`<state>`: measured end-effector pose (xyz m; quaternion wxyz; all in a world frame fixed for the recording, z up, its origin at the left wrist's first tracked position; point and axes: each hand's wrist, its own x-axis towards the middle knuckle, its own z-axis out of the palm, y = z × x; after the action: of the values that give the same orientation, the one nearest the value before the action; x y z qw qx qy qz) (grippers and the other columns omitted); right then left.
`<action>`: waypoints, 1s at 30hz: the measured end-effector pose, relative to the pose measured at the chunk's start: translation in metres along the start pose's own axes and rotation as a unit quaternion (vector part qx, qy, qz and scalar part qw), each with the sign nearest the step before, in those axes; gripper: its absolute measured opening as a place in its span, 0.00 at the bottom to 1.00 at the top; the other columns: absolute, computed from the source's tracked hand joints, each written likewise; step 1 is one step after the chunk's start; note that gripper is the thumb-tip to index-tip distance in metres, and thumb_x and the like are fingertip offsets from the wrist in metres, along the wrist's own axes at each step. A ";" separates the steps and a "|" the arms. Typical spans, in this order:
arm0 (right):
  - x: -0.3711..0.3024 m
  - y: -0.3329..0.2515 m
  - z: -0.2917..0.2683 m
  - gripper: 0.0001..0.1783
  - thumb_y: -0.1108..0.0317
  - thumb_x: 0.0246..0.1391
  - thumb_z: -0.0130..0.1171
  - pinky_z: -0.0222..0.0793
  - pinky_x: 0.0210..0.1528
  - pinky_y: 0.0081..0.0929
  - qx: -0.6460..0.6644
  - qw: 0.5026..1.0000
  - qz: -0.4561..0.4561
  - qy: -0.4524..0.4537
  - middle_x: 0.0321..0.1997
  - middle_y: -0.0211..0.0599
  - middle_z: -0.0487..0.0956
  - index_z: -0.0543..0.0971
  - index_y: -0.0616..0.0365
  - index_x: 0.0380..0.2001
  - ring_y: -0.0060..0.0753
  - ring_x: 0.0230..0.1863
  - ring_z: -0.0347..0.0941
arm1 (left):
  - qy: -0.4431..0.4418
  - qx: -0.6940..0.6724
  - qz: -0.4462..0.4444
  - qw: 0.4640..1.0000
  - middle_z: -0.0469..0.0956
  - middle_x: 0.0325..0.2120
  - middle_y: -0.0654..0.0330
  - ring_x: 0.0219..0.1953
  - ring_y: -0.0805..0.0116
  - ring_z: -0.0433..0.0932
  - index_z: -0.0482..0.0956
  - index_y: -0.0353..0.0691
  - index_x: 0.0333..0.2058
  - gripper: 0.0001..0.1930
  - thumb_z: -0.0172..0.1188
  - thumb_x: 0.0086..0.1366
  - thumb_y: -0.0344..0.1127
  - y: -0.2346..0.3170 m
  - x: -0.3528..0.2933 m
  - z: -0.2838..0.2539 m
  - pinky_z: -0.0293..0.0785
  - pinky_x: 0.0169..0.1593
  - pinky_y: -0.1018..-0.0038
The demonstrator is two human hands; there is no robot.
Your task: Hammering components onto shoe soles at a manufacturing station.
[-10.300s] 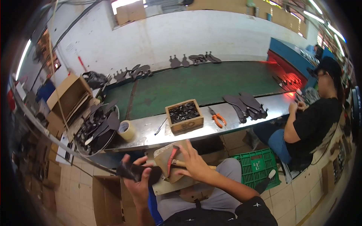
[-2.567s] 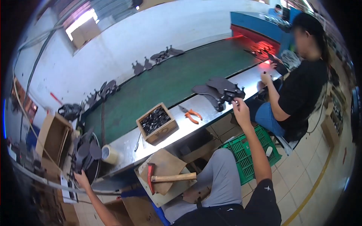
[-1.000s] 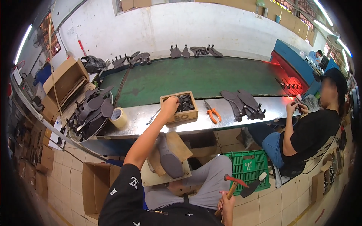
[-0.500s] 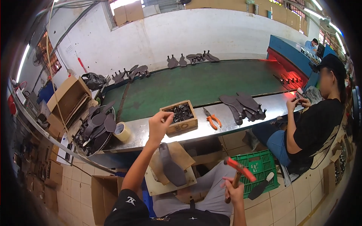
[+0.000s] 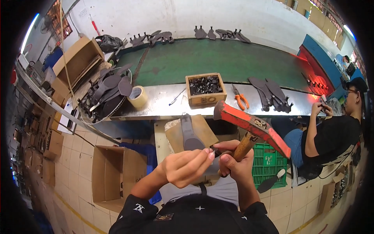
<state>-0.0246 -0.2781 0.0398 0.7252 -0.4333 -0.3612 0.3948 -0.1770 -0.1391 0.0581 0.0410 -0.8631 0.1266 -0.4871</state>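
Observation:
My right hand (image 5: 238, 165) is wrapped round the wooden handle of a hammer (image 5: 251, 126), whose red, worn head points up across the bench edge. Close beside it, my left hand (image 5: 185, 167) is closed in a pinch on a small dark piece (image 5: 213, 149), partly hidden by the fingers; the right fingertips are at it too. Just beyond the hands lies a dark shoe insole (image 5: 190, 132), heel end away from me, on a tan sheet (image 5: 207, 132) over a pale block. A wooden box (image 5: 206, 100) of small dark pieces stands on the metal bench.
Orange-handled pliers (image 5: 240, 99) and dark insoles (image 5: 270, 91) lie right of the box. To its left are a tape roll (image 5: 137, 96) and a wire basket (image 5: 91, 121) heaped with insoles. Behind runs a green conveyor belt (image 5: 202, 58). A co-worker (image 5: 333, 128) sits at the right, beside a green crate (image 5: 269, 173).
My left hand has come back from the wooden box to meet my right hand. The hammer has risen and moved inward. The view has tipped downward.

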 end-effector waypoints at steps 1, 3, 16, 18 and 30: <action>0.000 0.002 0.003 0.14 0.74 0.55 0.66 0.63 0.18 0.12 -0.008 1.000 -0.011 -0.011 0.37 0.37 0.82 0.80 0.66 0.45 0.13 0.20 0.70 | -0.017 0.018 0.014 1.000 0.80 0.40 0.59 0.37 0.65 0.82 0.83 0.38 0.42 0.16 0.69 0.52 0.25 0.003 -0.011 -0.002 0.79 0.36 0.71; -0.001 0.006 0.005 0.14 0.75 0.54 0.66 0.63 0.18 0.13 -0.023 0.999 -0.020 -0.016 0.37 0.37 0.82 0.80 0.66 0.44 0.14 0.20 0.70 | -0.021 -0.002 0.033 0.999 0.81 0.40 0.59 0.40 0.66 0.81 0.83 0.38 0.41 0.14 0.66 0.55 0.29 -0.008 -0.021 0.001 0.78 0.40 0.71; 0.102 0.090 -0.024 0.14 0.67 0.54 0.67 0.57 0.16 0.17 -0.271 0.960 0.057 -0.036 0.17 0.24 0.75 0.82 0.65 0.41 0.11 0.14 0.65 | -0.017 -0.128 -0.569 0.812 0.83 0.35 0.53 0.39 0.50 0.79 0.82 0.39 0.37 0.17 0.65 0.60 0.47 -0.091 -0.145 0.118 0.64 0.54 0.59; 0.111 0.102 -0.024 0.14 0.68 0.55 0.67 0.57 0.16 0.17 -0.266 0.962 0.039 -0.048 0.16 0.24 0.74 0.82 0.66 0.41 0.11 0.14 0.65 | -0.055 -0.104 -0.536 0.836 0.83 0.34 0.53 0.39 0.52 0.79 0.82 0.40 0.37 0.16 0.65 0.60 0.47 -0.083 -0.136 0.107 0.62 0.56 0.59; 0.126 0.127 -0.030 0.15 0.72 0.55 0.65 0.74 0.41 0.28 -0.404 0.900 -0.073 -0.147 0.31 0.37 0.82 0.80 0.65 0.46 0.32 0.32 0.78 | -0.054 -0.166 -0.498 0.850 0.81 0.45 0.57 0.51 0.60 0.76 0.81 0.42 0.44 0.16 0.66 0.60 0.41 -0.059 -0.145 0.096 0.55 0.62 0.57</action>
<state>0.0225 -0.1374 -0.0646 0.4529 -0.5989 -0.6228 0.2199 -0.1561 -0.0502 -0.1016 -0.3438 -0.8295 -0.2437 -0.3665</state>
